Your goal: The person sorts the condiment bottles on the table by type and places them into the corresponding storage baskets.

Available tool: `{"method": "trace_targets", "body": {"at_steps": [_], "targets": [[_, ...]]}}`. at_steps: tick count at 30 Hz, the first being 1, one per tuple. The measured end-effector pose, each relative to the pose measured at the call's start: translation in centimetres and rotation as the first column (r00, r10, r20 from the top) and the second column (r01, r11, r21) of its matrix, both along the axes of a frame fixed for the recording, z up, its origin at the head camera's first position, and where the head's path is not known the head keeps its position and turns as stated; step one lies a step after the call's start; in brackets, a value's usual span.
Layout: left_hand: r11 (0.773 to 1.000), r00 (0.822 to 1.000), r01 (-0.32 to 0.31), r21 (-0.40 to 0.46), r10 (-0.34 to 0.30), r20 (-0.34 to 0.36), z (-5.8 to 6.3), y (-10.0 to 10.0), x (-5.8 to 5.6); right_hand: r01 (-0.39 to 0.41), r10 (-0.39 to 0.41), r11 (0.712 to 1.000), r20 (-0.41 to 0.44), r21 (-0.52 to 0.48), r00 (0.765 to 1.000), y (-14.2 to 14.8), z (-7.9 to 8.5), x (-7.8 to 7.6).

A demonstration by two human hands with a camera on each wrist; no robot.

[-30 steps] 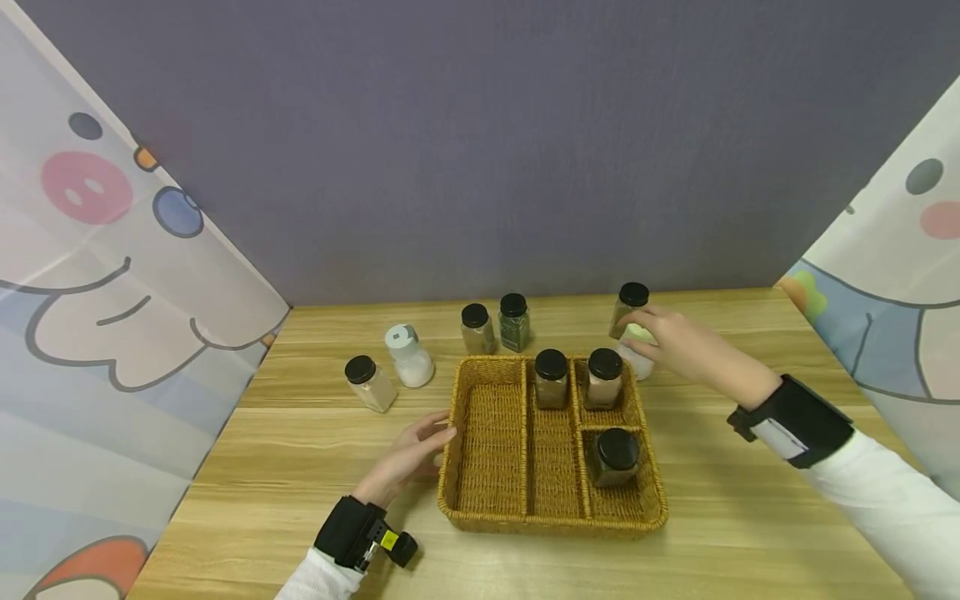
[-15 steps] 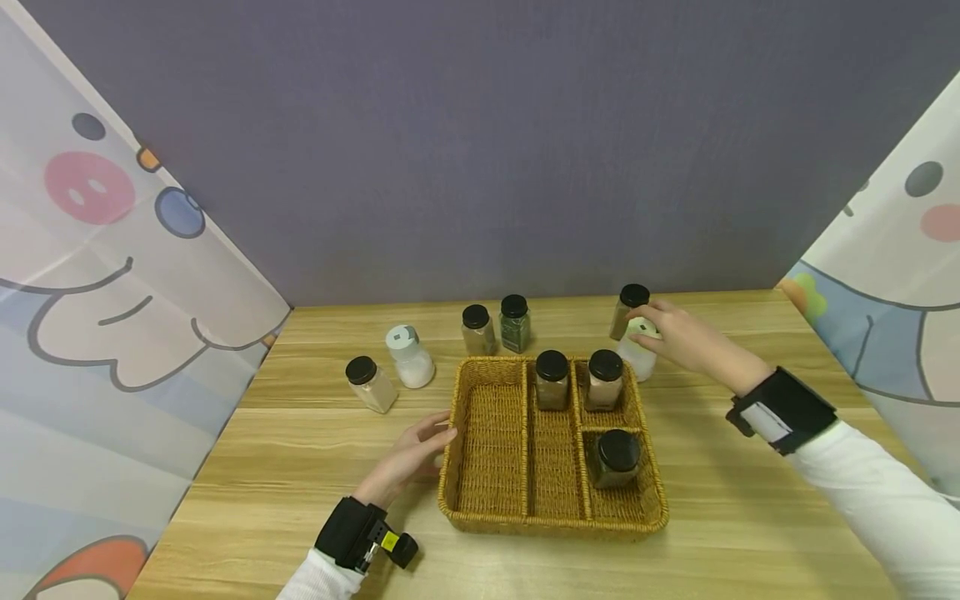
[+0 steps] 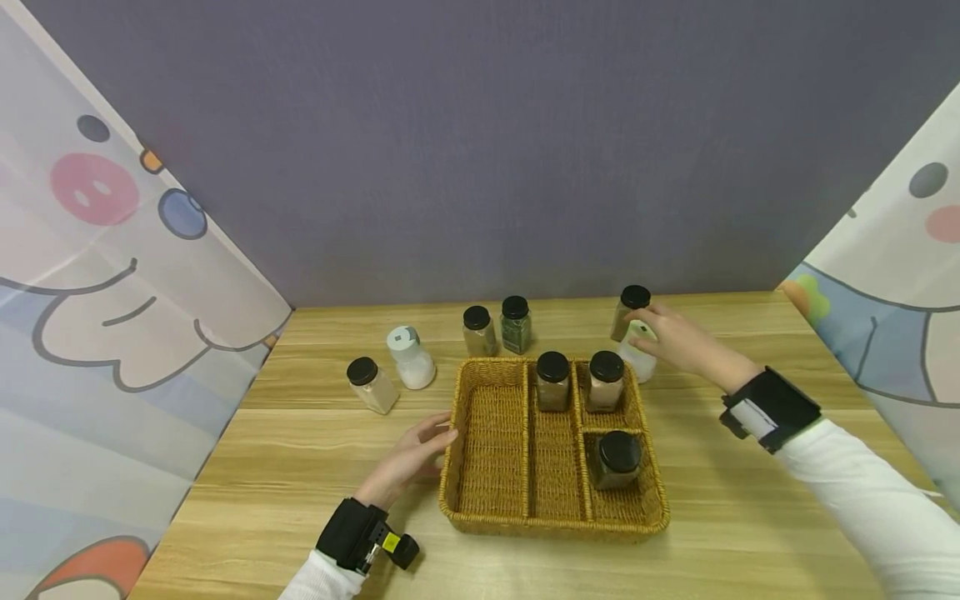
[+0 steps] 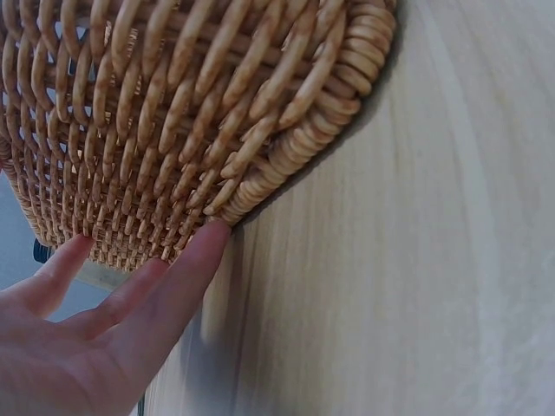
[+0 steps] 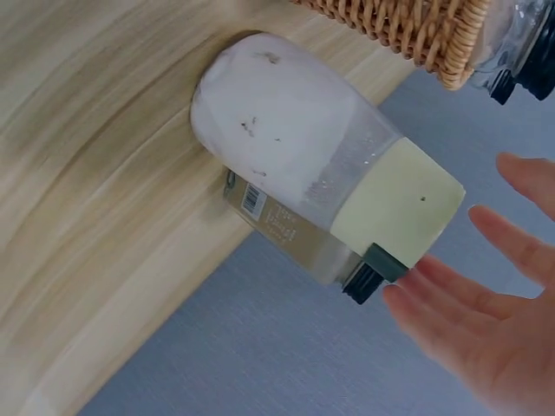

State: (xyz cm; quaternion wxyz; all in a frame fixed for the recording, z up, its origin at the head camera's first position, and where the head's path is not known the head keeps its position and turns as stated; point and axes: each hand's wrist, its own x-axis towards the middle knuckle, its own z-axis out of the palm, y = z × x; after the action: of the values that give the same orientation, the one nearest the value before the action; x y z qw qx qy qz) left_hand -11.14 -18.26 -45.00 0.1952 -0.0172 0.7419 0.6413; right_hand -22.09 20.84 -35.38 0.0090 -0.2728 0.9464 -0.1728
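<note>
- The shaker (image 5: 321,156), with its pale yellow-green lid (image 5: 399,204), is standing on the table (image 3: 285,467) just outside the far right corner of the basket (image 3: 555,527).
- The right hand (image 3: 671,337) is hovering at that lid with its fingers spread; the pictures are leaving unclear whether any fingertip is touching it.
- The left hand (image 3: 405,458) is resting its extended, parted fingertips against the basket's left wall, seemingly steadying it.
- A black-lidded jar (image 3: 622,321) is standing close behind the shaker, farther from the basket; I cannot tell whether the two are touching.
- Inside the basket, a second jar (image 3: 553,393) is occupying the far end of the long middle compartment, a third jar (image 3: 604,395) the far right one and a fourth jar (image 3: 617,467) the near right one.
- The step in hand is looking like taking hold of the shaker, with nothing being gripped yet.
- The next move is calling for closing the fingers round the lid, then lifting straight up, clear of the neighbouring jar and the basket's rim.
</note>
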Motion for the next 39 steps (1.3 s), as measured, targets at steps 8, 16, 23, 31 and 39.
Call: {"method": "trace_targets", "body": {"at_steps": [8,16,23,31,39], "targets": [[1.0,1.0,-0.007,0.003,0.007,0.0,0.2,0.2,0.0,0.007,-0.007,1.0,0.0,0.004,1.0,-0.1,-0.3,-0.3],[1.0,1.0,-0.015,0.005,0.015,0.006,0.1,0.2,0.0,0.01,-0.01,1.0,-0.015,0.005,1.0,0.0,-0.9,-0.7],[1.0,1.0,-0.019,-0.001,0.019,0.009,0.2,0.3,0.0,0.015,-0.015,1.0,0.002,-0.011,1.0,0.0,-1.3,-1.2],[1.0,1.0,-0.02,0.004,0.02,0.013,0.2,0.3,0.1,0.019,-0.019,1.0,0.022,-0.007,1.0,0.1,-1.8,-1.6],[1.0,1.0,-0.016,0.008,0.016,0.007,0.1,0.2,0.1,-0.001,0.001,1.0,0.044,0.008,0.999,-0.1,-1.5,-2.0]]}}
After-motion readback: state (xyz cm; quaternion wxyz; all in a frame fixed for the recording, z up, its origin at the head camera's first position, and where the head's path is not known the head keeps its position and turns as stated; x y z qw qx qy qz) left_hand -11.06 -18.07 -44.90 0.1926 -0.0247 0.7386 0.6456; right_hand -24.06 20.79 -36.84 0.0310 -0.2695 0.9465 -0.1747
